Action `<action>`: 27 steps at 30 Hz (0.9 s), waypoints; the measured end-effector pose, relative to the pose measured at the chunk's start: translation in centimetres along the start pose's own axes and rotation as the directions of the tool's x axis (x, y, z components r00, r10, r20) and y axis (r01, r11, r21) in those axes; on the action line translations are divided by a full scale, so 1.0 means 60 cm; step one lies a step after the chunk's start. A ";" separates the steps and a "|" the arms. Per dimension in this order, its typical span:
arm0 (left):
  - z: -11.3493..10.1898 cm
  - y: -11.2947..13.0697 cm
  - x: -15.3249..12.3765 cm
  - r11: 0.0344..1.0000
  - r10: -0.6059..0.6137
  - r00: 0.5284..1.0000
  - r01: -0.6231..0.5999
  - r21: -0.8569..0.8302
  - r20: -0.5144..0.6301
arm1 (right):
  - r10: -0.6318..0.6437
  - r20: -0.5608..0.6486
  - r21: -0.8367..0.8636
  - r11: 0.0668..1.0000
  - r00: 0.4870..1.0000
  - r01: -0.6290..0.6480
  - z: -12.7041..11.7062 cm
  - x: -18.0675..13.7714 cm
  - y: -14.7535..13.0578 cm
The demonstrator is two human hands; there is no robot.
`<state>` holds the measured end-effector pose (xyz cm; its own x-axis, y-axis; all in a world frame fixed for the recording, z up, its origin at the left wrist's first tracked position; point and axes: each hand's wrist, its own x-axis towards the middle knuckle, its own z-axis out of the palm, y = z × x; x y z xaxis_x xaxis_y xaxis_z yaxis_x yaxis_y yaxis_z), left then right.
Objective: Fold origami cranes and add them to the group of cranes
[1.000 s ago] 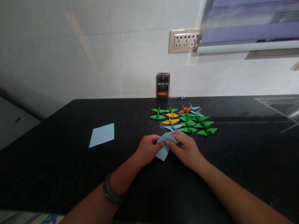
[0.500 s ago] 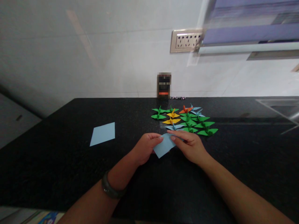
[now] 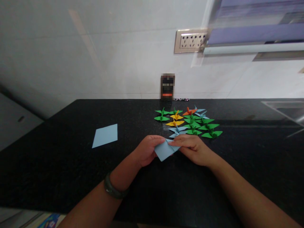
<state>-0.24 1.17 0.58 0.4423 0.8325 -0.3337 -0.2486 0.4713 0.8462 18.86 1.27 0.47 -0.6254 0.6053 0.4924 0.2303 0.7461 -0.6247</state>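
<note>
Pinching a thin piece of folded blue paper, the left hand and right hand hold it over a hard, shiny black surface. Their fingers are closed on its sides — one corner pokes toward the person. Pointy paper birds sit just behind. A flat blue sheet lies well left — wide room between.

The left-hand grip holds a folded light-blue paper at its left side; the right-hand grip holds its right side, fingers on top. Beyond both, paper cranes in green, yellow, orange and light blue stand grouped on the black surface. A flat light-blue sheet lies at left. A bracelet encircles the left wrist. A socket panel is mounted on the wall.
</note>
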 end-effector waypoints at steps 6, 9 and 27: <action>-0.001 -0.001 0.001 1.000 -0.008 1.000 0.008 0.015 -0.014 | 0.010 0.037 -0.020 1.000 0.999 -0.010 -0.001 0.000 -0.001; -0.003 -0.006 0.003 0.999 -0.008 1.000 0.009 0.035 -0.025 | 0.001 0.055 -0.048 0.999 0.998 0.001 0.000 0.000 0.000; -0.008 -0.011 0.008 0.986 -0.021 0.994 0.039 0.164 -0.111 | 0.017 0.133 -0.197 0.980 0.991 0.010 0.001 -0.001 -0.008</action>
<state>-0.31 1.38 -0.34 0.3489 0.8496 -0.3955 -0.0860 0.4493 0.8892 18.73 0.88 0.72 -0.7149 0.5755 0.3971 0.3663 0.7920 -0.4884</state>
